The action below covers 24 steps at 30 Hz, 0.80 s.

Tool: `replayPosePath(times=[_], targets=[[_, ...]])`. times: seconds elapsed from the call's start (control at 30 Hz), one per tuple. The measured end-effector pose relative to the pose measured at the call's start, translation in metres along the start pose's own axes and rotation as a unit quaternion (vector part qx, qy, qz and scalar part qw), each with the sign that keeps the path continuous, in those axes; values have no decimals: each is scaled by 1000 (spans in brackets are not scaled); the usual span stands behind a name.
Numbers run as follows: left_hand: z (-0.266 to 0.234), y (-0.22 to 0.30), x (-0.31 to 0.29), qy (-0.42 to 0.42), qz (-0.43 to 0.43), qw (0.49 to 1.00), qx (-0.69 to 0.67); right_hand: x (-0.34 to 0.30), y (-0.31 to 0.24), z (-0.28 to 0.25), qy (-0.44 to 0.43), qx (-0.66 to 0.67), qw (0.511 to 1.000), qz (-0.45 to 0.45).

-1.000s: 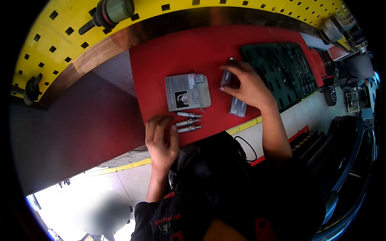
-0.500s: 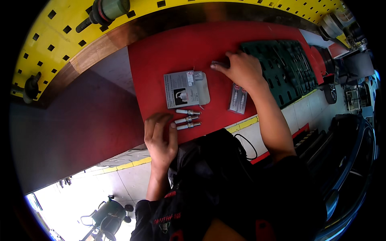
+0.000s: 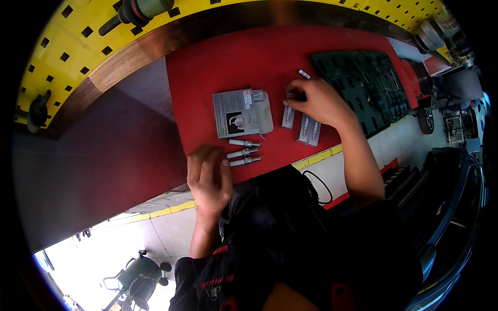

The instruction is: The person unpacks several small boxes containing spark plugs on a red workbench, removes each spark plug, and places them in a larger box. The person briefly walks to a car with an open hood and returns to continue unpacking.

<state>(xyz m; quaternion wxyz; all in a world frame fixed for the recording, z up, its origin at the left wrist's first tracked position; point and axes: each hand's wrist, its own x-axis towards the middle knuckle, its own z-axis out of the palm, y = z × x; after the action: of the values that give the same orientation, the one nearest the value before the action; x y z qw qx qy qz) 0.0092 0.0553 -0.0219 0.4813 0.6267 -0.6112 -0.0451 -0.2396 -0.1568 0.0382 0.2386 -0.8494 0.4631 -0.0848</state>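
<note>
My left hand [image 3: 208,176] rests at the near edge of the red bench, its fingers loosely bent and thumb apart, with nothing visible in it. Just right of it lie three spark plugs [image 3: 244,153] with white insulators and metal ends. My right hand [image 3: 324,102] is closed, thumb and fingertips at the upper end of a narrow spark plug box [image 3: 288,117]. Beside that box lie two similar narrow boxes [image 3: 309,130], side by side. A small white-banded piece [image 3: 304,74], perhaps a spark plug's end, shows beyond my right knuckles; the hand hides what adjoins it.
A larger grey carton [image 3: 233,116] with its flap open lies left of centre on the red bench top [image 3: 197,67]. At the right is a dark green tool case [image 3: 363,88] with tools. A yellow pegboard [image 3: 57,62] runs along the back.
My right hand has come nearer and a little to the right, bringing a narrow box beside the other two. The white-banded piece has come into view. My left hand has hardly moved.
</note>
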Motion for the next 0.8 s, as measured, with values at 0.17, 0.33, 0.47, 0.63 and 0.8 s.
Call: replayPosePath(times=[0.17,0.33,0.47,0.63,0.8], targets=[[7,28,7,-55,95,994,8,-20,0,-7,-9,-5,999,-36],[42,63,39,-161,143,976,28,-36,4,-36,28,-2,998,48],[67,76,67,-219,182,949,132,-61,1,-32,3,-28,997,77],[88,70,70,-240,239,926,170,-72,11,-8,16,4,999,34],[93,70,71,-259,227,928,141,-74,15,-3,52,-26,998,20]])
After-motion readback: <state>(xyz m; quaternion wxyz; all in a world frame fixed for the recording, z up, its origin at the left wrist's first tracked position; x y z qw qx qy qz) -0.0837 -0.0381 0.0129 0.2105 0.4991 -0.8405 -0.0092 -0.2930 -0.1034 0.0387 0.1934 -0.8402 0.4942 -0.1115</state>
